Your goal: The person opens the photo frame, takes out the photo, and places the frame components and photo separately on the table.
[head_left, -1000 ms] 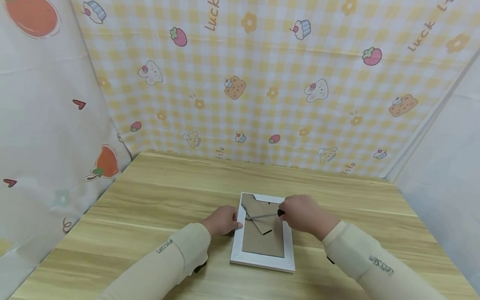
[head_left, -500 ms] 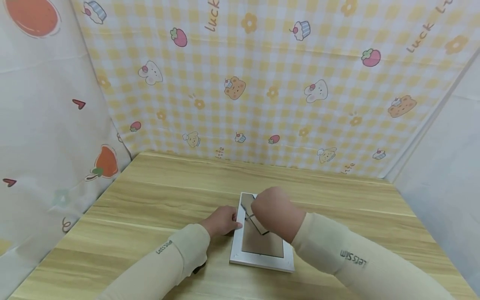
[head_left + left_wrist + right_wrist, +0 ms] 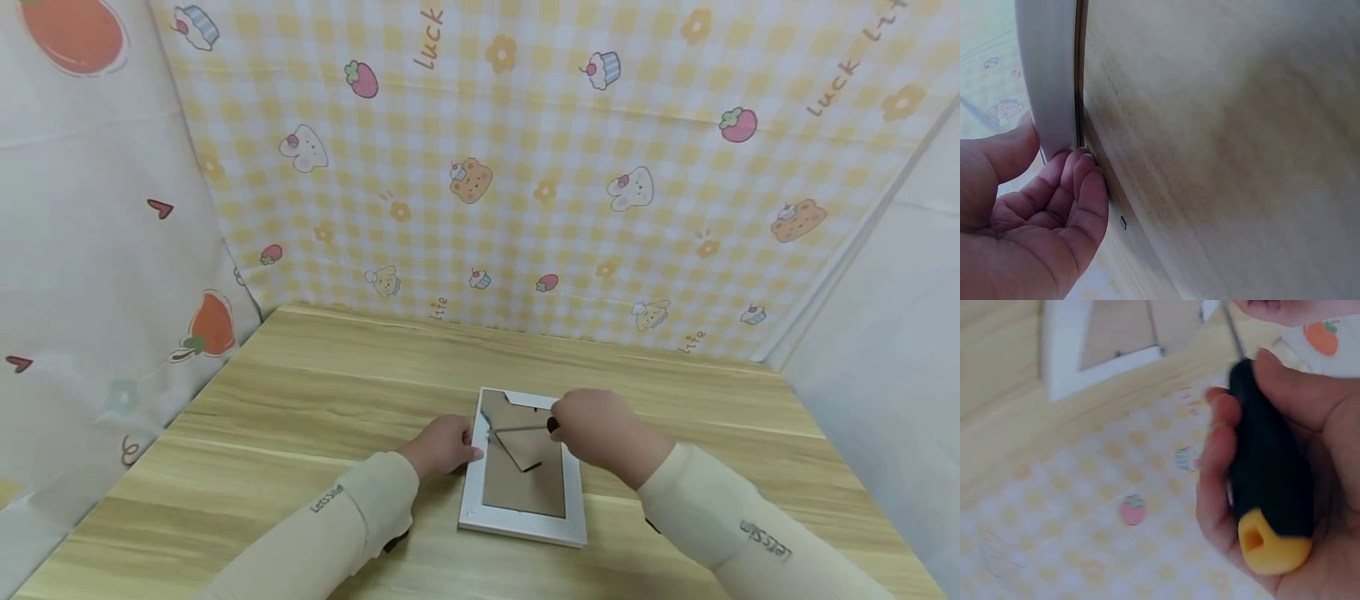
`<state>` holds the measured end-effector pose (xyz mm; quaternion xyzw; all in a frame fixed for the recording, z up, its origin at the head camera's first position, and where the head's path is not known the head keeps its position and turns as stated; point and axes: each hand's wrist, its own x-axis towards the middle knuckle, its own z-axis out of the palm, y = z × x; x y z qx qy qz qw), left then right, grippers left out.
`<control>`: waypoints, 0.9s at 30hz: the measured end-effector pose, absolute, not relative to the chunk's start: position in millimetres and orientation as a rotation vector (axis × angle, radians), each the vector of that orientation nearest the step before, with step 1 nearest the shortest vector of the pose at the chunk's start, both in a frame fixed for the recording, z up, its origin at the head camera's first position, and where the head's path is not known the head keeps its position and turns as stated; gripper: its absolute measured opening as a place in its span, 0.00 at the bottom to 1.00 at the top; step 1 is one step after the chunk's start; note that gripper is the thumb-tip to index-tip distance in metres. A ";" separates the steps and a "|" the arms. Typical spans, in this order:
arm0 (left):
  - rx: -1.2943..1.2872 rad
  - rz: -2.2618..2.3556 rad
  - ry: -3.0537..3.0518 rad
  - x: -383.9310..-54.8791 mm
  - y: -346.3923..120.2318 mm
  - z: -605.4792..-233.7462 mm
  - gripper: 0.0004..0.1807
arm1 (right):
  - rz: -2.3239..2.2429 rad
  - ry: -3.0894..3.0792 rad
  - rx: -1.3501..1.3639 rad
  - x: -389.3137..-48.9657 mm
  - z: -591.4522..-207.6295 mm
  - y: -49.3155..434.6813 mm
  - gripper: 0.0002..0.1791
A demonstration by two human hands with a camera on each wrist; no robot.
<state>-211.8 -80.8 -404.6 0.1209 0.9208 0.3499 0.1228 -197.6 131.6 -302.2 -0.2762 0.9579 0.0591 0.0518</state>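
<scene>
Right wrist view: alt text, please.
Person's right grip holding a black-and-yellow-handled screwdriver, tip out of view. Top: a white picture frame, back showing, partly cut off. Lower left: yellow-checked cloth.

Mostly matt finishes: plastic, metal, board, wood grain, cloth.
Screwdriver [image 3: 1272, 462]: matt black rubber-like grip, smooth yellow plastic end cap [image 3: 1282, 553], grey metal shaft [image 3: 521, 428]. Frame [image 3: 525, 525]: smooth white, faint sheen; plastic or painted wood, can't tell which. Backing [image 3: 521, 492]: matt brown board. Table [image 3: 337, 375]: smooth wood grain, low sheen. Backdrop [image 3: 547, 167]: printed cloth, lightly creased. Sleeves [image 3: 300, 542]: matt cloth.
</scene>
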 end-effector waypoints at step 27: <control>0.383 1.022 2.741 -203.0 -78.9 -405.1 0.17 | -0.611 3.043 -0.283 -173.7 -400.5 184.2 0.18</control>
